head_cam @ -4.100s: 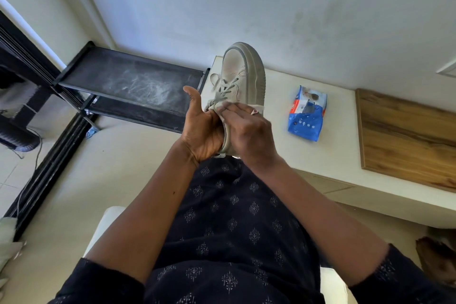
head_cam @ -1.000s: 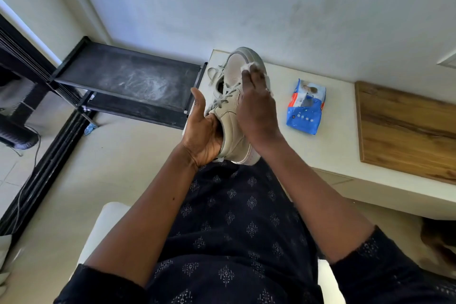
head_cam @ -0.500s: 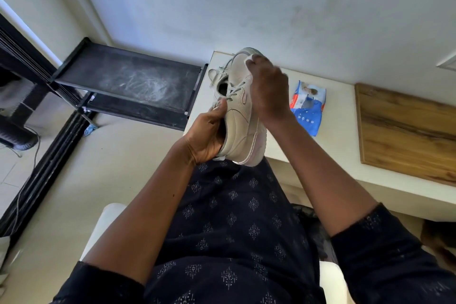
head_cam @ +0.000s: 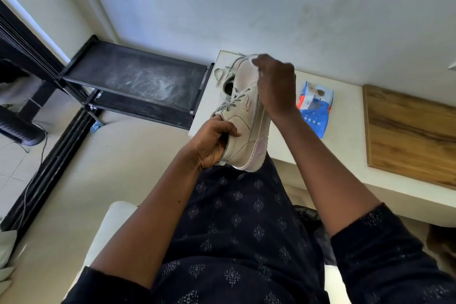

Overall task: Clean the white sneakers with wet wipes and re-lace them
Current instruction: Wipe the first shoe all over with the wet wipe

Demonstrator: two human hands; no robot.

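Fingers (head_cam: 228,131) of your left hand (head_cam: 212,143) curl around the near end of the white sneaker (head_cam: 243,116), holding it tilted on its side above your lap. Your right hand (head_cam: 276,86) curls over the far end, pressing a wet wipe (head_cam: 250,60) against it. Beyond, on the bench (head_cam: 345,131), a blue wipes pack (head_cam: 314,108) lies near a wooden board (head_cam: 407,131).

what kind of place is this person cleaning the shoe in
Probably a room in a home: a dusty black shelf rack stands by the plain wall, and a low white table holds a wipes pack and a wooden board.
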